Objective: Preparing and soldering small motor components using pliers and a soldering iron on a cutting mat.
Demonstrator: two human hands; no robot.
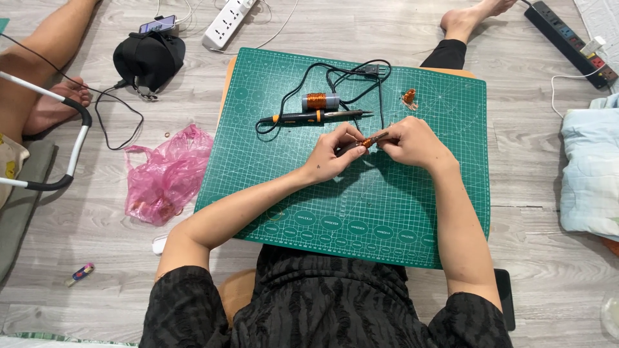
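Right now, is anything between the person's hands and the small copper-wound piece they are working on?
Nothing visible. The left hand and right hand both pinch the small copper-wound piece directly above the green cutting mat. The soldering iron and wire spool lie behind, apart.

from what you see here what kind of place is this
Likely a home floor used as a hobby electronics spot: a green cutting mat on wood-look flooring, a soldering iron and power strips.

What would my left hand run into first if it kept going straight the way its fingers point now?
Probably the right hand: the left hand points rightward along the small copper-wound piece both pinch, their fingers nearly touching above the green cutting mat.
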